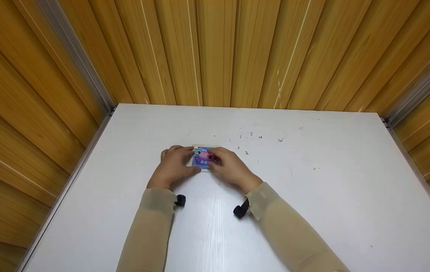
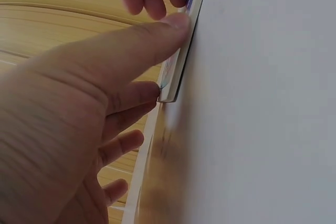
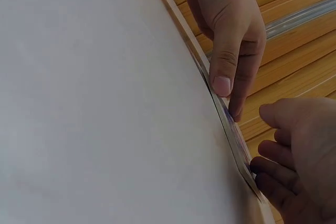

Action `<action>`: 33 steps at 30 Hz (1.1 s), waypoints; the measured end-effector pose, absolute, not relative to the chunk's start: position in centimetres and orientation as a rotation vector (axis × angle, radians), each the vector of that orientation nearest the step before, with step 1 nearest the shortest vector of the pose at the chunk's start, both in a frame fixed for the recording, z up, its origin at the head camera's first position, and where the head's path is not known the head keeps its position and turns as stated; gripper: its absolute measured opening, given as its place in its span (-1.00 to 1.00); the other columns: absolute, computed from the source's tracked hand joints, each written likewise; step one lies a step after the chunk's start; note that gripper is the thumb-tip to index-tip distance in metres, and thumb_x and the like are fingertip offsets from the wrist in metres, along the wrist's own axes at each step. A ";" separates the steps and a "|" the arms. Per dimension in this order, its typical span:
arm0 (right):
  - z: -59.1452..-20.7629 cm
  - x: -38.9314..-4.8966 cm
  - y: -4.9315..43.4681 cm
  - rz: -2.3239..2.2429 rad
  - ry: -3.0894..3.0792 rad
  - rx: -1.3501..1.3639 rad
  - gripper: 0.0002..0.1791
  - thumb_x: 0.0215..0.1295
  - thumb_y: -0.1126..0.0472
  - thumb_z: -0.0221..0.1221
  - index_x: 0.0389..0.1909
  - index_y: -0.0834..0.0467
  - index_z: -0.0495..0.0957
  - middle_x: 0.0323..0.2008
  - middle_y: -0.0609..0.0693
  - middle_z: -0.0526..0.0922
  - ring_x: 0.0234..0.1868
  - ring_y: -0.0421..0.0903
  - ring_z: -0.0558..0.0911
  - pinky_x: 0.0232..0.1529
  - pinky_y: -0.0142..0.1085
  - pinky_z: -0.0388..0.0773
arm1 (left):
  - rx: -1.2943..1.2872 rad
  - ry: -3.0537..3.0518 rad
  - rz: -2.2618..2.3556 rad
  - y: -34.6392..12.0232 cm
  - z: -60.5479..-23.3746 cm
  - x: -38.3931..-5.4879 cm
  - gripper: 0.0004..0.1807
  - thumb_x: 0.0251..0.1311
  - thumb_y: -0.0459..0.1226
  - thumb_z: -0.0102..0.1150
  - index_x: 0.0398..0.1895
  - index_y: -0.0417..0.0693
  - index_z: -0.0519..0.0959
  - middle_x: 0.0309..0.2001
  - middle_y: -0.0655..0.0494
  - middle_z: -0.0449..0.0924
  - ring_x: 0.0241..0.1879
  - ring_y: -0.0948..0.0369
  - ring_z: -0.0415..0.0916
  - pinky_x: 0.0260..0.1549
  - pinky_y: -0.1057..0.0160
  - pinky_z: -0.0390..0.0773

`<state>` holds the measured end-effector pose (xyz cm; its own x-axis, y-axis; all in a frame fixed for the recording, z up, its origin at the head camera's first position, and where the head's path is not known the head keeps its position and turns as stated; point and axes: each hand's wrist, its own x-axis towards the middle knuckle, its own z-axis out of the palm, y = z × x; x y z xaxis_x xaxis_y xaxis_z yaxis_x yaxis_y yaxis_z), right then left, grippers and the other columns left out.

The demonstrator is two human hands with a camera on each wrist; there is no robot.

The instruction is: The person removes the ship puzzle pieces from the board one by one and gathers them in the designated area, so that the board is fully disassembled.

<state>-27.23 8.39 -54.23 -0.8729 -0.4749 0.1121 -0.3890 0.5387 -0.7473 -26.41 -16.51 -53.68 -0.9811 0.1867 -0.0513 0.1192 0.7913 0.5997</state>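
Note:
A small flat picture board with a pale edge, printed in blue, pink and purple, lies on the white table. The left hand holds its left side, thumb on the near edge and index finger at the corner; the other fingers extend past it. Over the right part of the board is the right hand, thumb and index finger apart. Its bent fingertips touch the board's face in the right wrist view, while its thumb stays raised. That hand covers the right part of the picture.
Behind the board, small brown crumbs and marks dot the white table. Wood-patterned panels rise along the back and both sides, with metal posts at the corners. Each sleeve carries a black strap piece at the wrist.

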 end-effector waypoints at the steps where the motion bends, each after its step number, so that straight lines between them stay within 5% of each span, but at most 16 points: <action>1: -54.4 -27.3 8.4 -1.241 2.679 -0.751 -0.40 0.63 0.15 0.34 0.58 0.22 0.55 0.50 0.15 0.66 0.49 0.13 0.67 0.67 0.03 0.53 | 0.256 2.876 0.941 -16.5 -53.7 -26.4 -0.16 0.25 0.06 0.69 0.56 0.02 0.63 0.67 0.20 0.50 0.75 -0.08 0.21 0.79 -0.27 0.10; 7: -54.9 -27.7 8.3 -1.187 2.748 -0.761 -0.42 0.59 0.14 0.39 0.52 0.25 0.60 0.40 0.15 0.71 0.42 0.15 0.68 0.62 0.04 0.57 | 0.332 2.897 0.886 -16.2 -53.7 -26.7 -0.21 0.19 0.12 0.72 0.45 0.05 0.73 0.60 0.18 0.60 0.70 -0.03 0.29 0.77 -0.22 -0.02; 15: -55.0 -28.0 8.2 -1.119 2.761 -0.743 -0.32 0.58 0.06 0.41 0.58 0.25 0.54 0.45 0.19 0.64 0.51 0.23 0.60 0.70 0.10 0.47 | 0.362 2.891 0.862 -16.2 -53.1 -26.5 -0.26 0.18 0.12 0.73 0.39 0.06 0.77 0.52 0.15 0.68 0.64 0.01 0.37 0.75 -0.20 0.07; 33: -53.8 -29.6 5.4 -1.000 2.726 -0.597 -0.31 0.39 0.01 0.56 0.42 0.26 0.62 0.31 0.23 0.63 0.34 0.23 0.66 0.54 0.11 0.58 | 0.409 2.865 0.920 -17.4 -53.8 -26.0 -0.08 0.19 0.12 0.71 0.59 0.01 0.61 0.63 0.11 0.56 0.78 -0.07 0.18 0.81 -0.28 -0.02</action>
